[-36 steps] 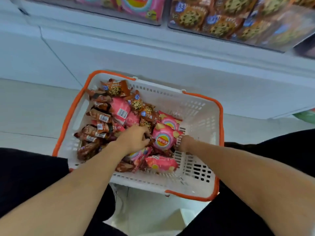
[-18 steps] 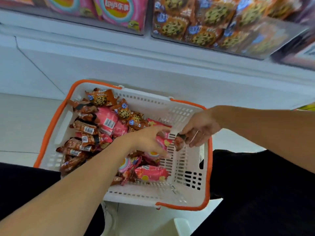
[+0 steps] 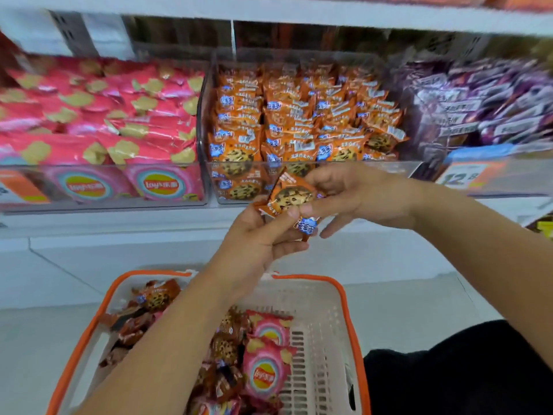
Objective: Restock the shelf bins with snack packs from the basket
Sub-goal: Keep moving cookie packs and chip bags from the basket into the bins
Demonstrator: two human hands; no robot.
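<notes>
Half a second ago our hands were down at the basket [image 3: 344, 298]; now both are raised in front of the middle shelf bin [image 3: 299, 175]. Our left hand [image 3: 257, 238] and right hand [image 3: 356, 199] each pinch the same orange cookie pack [image 3: 291, 196], fingers curled round its edges, just before the bin's clear front wall. That bin already holds matching cookie packs, so we judge the pack is about to go in. The basket below still carries more cookie packs and pink chip bags [image 3: 266, 372]. The shelf is motion-blurred, the purple packs [image 3: 484, 103] at right are unreadable, and the basket's near edge is cut off.
</notes>
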